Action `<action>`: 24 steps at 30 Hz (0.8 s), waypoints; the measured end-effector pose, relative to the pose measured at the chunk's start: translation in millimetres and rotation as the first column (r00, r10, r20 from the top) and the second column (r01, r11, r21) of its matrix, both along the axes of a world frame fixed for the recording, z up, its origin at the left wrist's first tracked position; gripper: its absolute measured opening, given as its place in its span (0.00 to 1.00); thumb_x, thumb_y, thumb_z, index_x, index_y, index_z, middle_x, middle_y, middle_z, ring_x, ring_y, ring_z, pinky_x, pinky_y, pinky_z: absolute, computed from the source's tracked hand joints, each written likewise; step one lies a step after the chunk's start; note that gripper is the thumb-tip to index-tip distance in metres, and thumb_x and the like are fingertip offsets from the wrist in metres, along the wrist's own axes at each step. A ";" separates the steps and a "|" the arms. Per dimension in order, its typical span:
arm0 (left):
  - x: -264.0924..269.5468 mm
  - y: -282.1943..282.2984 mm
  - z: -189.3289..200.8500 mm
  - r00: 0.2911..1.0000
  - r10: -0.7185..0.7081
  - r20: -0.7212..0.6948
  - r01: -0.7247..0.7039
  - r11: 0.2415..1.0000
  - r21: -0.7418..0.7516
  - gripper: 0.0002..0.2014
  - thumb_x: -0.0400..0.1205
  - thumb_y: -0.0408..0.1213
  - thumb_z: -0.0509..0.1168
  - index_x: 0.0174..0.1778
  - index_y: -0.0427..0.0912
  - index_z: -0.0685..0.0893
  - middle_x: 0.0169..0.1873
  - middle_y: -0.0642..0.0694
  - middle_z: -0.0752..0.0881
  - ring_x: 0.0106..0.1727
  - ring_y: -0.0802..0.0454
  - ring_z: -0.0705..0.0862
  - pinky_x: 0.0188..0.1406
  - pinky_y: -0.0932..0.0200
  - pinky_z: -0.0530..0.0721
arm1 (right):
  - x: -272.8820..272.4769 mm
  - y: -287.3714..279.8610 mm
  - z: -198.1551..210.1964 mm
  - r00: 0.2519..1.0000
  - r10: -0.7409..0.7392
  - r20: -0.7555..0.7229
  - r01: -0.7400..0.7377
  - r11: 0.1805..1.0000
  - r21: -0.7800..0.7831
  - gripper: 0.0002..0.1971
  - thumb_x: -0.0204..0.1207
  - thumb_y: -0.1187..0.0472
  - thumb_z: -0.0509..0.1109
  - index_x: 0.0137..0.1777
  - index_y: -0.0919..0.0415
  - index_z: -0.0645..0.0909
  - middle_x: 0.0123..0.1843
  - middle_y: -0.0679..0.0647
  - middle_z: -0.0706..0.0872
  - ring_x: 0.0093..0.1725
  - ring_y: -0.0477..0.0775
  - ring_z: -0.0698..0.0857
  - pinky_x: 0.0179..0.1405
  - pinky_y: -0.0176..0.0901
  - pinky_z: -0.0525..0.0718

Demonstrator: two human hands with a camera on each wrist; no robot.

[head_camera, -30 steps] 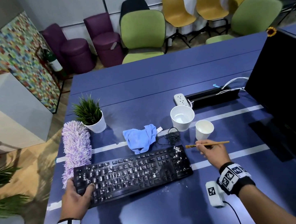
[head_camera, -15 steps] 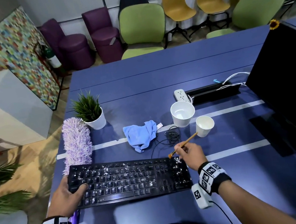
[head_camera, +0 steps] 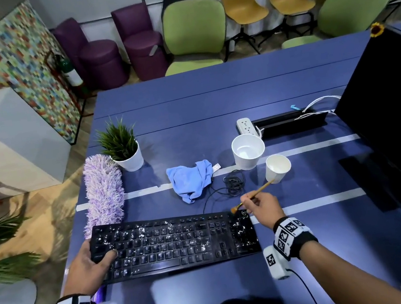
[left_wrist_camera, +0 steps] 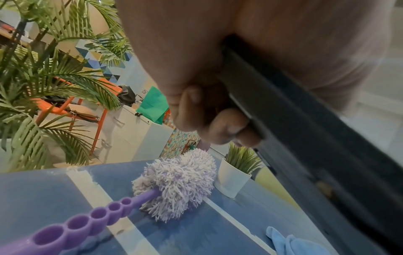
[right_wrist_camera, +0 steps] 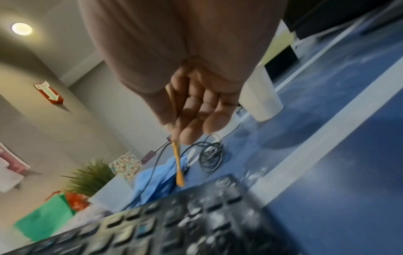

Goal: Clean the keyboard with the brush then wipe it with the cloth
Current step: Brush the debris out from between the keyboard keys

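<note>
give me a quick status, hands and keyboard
Left hand grips keyboard left end. Right hand pinches brush, bristles at top right corner. Keys speckled white, cloth untouched.

Speckled black keyboard (head_camera: 173, 244); thin brush (head_camera: 252, 196) apparently touching; crumpled blue cloth (head_camera: 190, 180) behind.
</note>
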State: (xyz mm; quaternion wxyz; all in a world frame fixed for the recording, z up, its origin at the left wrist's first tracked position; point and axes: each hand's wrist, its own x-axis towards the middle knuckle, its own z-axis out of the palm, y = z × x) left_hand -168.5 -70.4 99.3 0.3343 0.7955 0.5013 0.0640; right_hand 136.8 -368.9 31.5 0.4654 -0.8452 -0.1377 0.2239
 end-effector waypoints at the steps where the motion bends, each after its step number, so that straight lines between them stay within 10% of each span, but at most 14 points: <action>1: 0.8 0.3 0.4 1.000 0.000 0.003 0.000 1.000 -0.003 0.20 0.74 0.34 0.75 0.61 0.40 0.78 0.49 0.37 0.86 0.47 0.44 0.82 0.52 0.49 0.76 | -2.9 1.5 -4.6 0.999 0.046 -0.026 -0.046 0.999 -0.024 0.06 0.78 0.54 0.72 0.41 0.51 0.86 0.35 0.51 0.91 0.38 0.50 0.90 0.49 0.47 0.88; 5: -0.2 2.7 0.9 1.000 -0.012 0.007 0.012 1.000 -0.015 0.24 0.71 0.43 0.75 0.61 0.42 0.78 0.49 0.37 0.87 0.51 0.40 0.85 0.54 0.47 0.78 | 0.6 -3.1 -13.1 0.993 0.021 0.120 0.020 0.941 -0.337 0.15 0.80 0.53 0.65 0.41 0.62 0.86 0.38 0.60 0.91 0.44 0.62 0.88 0.42 0.48 0.85; 10: 0.9 -0.5 -0.9 1.000 0.000 0.011 0.000 1.000 -0.011 0.22 0.74 0.34 0.75 0.63 0.39 0.78 0.49 0.37 0.86 0.48 0.44 0.81 0.52 0.50 0.75 | -6.5 -0.4 -4.4 1.000 0.004 0.013 -0.003 0.995 -0.099 0.05 0.78 0.55 0.71 0.41 0.50 0.85 0.37 0.52 0.91 0.40 0.52 0.90 0.52 0.48 0.88; 15: -0.9 -3.5 2.9 0.999 -0.002 0.049 0.002 1.000 0.004 0.15 0.73 0.34 0.76 0.50 0.44 0.78 0.42 0.39 0.85 0.44 0.45 0.80 0.46 0.51 0.73 | -4.6 -11.8 1.2 0.986 0.097 0.134 -0.028 0.896 -0.443 0.15 0.82 0.52 0.64 0.47 0.62 0.85 0.46 0.61 0.90 0.51 0.65 0.88 0.46 0.49 0.83; 19: -1.5 -4.3 4.5 0.997 0.010 0.076 -0.007 0.999 -0.037 0.22 0.66 0.46 0.74 0.53 0.45 0.79 0.42 0.42 0.86 0.45 0.44 0.83 0.48 0.50 0.76 | -3.3 -6.0 4.8 0.987 0.115 0.112 -0.081 0.959 -0.271 0.10 0.79 0.54 0.68 0.41 0.55 0.87 0.42 0.56 0.92 0.49 0.58 0.89 0.52 0.46 0.85; 24: -1.2 -3.8 5.7 0.998 0.005 0.068 -0.002 0.999 -0.041 0.23 0.65 0.47 0.73 0.55 0.45 0.79 0.43 0.43 0.87 0.46 0.44 0.84 0.49 0.50 0.77 | -1.4 -5.1 7.0 0.973 0.137 0.187 -0.033 0.881 -0.472 0.16 0.82 0.52 0.61 0.40 0.61 0.83 0.43 0.62 0.90 0.47 0.65 0.88 0.44 0.49 0.84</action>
